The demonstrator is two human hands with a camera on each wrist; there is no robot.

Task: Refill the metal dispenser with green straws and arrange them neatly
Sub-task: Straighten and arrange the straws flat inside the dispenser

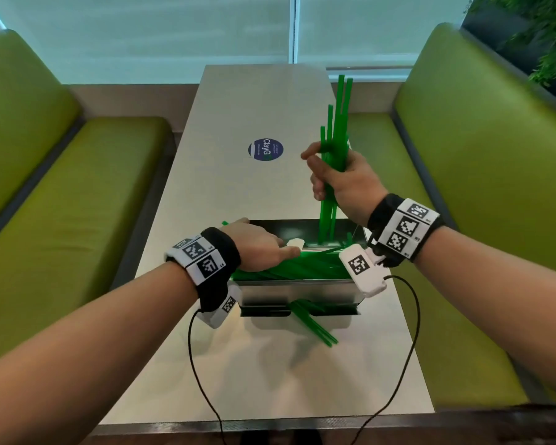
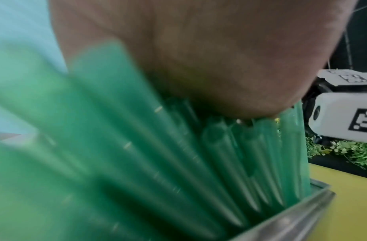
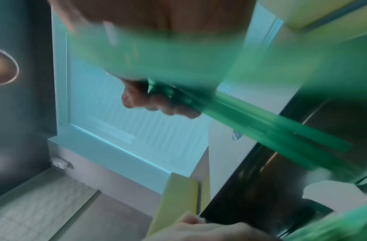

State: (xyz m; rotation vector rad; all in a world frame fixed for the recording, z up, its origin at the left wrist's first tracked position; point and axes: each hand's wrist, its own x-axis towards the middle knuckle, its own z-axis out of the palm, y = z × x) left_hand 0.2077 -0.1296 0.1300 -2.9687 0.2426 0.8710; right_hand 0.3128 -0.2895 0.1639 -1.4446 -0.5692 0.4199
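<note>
The metal dispenser (image 1: 299,292) stands on the table's near half, its lid (image 1: 289,229) tipped open at the back. Green straws (image 1: 286,269) lie lengthwise in it. My left hand (image 1: 260,248) rests palm down on those straws, fingers fairly straight; in the left wrist view the palm (image 2: 199,57) sits over the straw ends (image 2: 219,154) by the metal rim (image 2: 292,220). My right hand (image 1: 337,181) grips an upright bundle of straws (image 1: 339,123), its lower ends down in the box. In the right wrist view the fingers (image 3: 157,102) curl round that bundle (image 3: 261,124).
Several straws (image 1: 315,326) poke out of the front slot onto the grey table (image 1: 238,380). A round blue sticker (image 1: 265,150) lies farther along. Green benches (image 1: 77,220) flank both sides. Wrist-camera cables (image 1: 193,358) trail to the near edge.
</note>
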